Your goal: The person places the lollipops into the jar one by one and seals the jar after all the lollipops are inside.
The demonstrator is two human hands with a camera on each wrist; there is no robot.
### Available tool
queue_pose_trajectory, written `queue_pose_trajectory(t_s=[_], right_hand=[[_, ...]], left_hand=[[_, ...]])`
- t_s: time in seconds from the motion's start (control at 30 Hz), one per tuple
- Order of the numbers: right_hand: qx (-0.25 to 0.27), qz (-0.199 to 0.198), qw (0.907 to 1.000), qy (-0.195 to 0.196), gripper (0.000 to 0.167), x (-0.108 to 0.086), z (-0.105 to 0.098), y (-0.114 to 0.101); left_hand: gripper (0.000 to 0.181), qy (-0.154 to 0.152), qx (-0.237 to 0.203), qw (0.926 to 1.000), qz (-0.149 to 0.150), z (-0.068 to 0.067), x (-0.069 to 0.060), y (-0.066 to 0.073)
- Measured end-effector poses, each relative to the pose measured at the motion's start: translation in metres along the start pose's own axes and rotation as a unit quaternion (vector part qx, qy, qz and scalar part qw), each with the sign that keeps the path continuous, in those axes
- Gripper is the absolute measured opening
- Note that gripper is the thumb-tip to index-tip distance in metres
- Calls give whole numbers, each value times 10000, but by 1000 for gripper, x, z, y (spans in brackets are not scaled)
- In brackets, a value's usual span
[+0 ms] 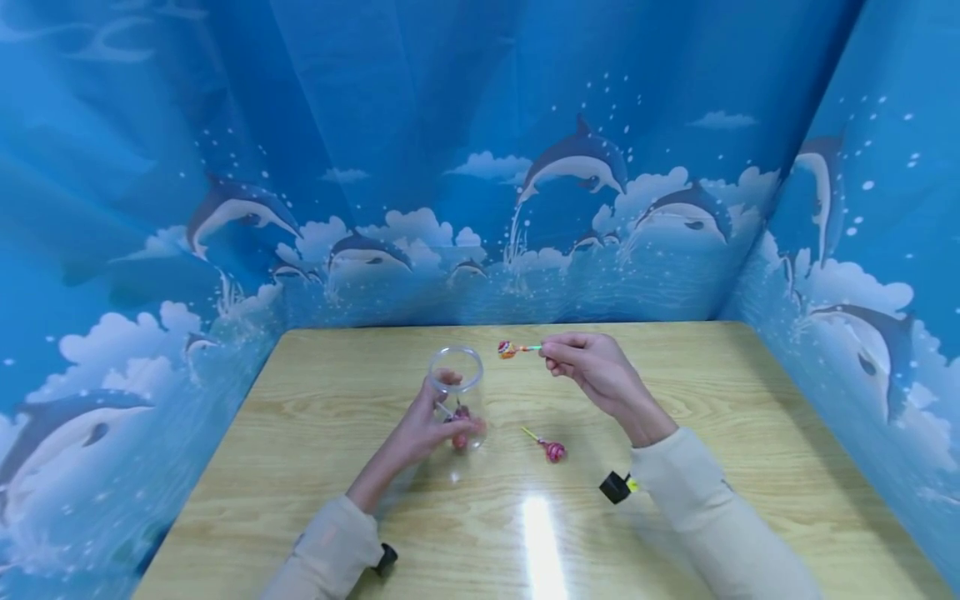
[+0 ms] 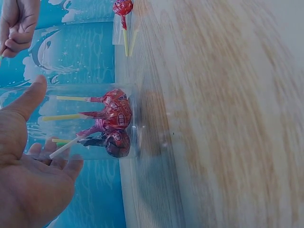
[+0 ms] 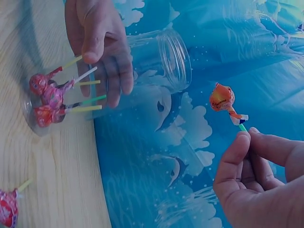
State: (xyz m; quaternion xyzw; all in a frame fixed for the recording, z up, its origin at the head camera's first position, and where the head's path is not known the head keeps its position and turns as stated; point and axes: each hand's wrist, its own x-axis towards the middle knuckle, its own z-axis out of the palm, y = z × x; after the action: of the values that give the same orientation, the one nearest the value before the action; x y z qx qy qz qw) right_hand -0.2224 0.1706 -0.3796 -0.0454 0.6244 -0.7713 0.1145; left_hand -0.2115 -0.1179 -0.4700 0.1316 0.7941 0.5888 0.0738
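Observation:
My left hand [image 1: 424, 427] grips a clear, open-topped jar [image 3: 173, 59] round its side, thumb and fingers on opposite walls. The jar stands upright on the table. Several wrapped lollipops [image 2: 116, 111] lie at its bottom, mostly red and pink, with yellow, white and green sticks pointing up. To the right of the jar's mouth, my right hand [image 1: 595, 371] pinches the green stick of an orange-wrapped lollipop [image 3: 222, 98] between thumb and fingertips. That candy head points left toward the jar, apart from the rim. A pink-red lollipop [image 1: 555, 451] with a yellow stick lies on the table between the hands.
The wood-grain table [image 1: 300, 467] carries a bright light reflection near its front. Blue curtains [image 1: 450, 100] printed with dolphins and clouds hang behind it and along both sides. A small black device [image 1: 615, 487] is attached near the right sleeve.

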Motion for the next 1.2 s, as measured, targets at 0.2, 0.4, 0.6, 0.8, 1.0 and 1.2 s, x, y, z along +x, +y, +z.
queue_pose_trajectory(t_s=[0.2,0.4,0.6,0.8,1.0,1.2], right_hand=[[10,89,9999,-114,14,5,14,-2],[-124,13,9997,-207,17,12,25,-4],[-236,39,9992,-312,21,19,35,-3],[-205,138,9989,-386,26,28,46,1],[-195,101,9980,-585,20,33,54,4],[-665,59,9955,-679,21,37,63,4]], left_hand=[[75,83,0,10000,-1,-1,0,1],[75,-1,-89,9999,79,-1,0,0],[76,-103,-36,9999,66,-2,0,1],[76,-167,-96,9998,88,-1,0,1],[75,-185,-128,9997,72,-1,0,1],[76,-84,47,9999,65,-1,0,0]])
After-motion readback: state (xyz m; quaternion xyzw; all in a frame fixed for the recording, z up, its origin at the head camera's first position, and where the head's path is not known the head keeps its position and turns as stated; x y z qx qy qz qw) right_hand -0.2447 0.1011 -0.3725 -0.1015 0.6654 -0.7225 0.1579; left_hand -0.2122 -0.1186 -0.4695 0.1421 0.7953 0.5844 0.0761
